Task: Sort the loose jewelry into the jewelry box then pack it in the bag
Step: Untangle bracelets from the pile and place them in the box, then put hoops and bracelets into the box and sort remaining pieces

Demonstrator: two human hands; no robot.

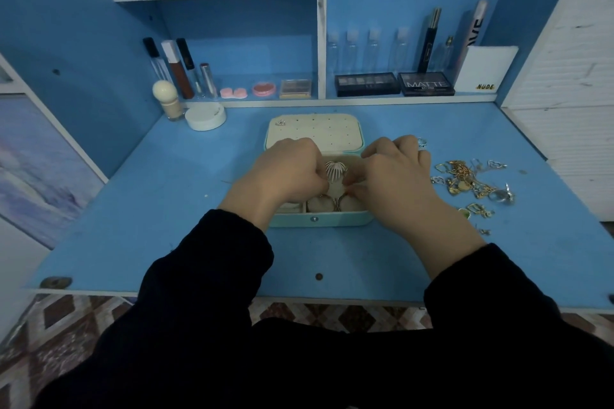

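Note:
A mint-green jewelry box point(319, 220) lies open on the blue desk, its cream lid panel point(315, 133) tipped back with one small earring point(280, 123) pinned at the top left. Both hands hover over the tray. My left hand point(285, 173) and my right hand point(395, 173) meet at a silver fan-shaped piece point(335, 170), fingers curled and pinching around it. Two rings point(329, 202) sit in the front compartments. A pile of loose gold and silver jewelry point(471, 181) lies right of the box. No bag is in view.
The blue desk point(166, 209) ends at a front edge near me. At the back left stand a white round jar point(205, 116) and a foundation bottle point(167, 100). Shelves behind hold lip glosses, palettes point(395, 84) and clear bottles. A silver ring point(422, 142) lies beside my right hand.

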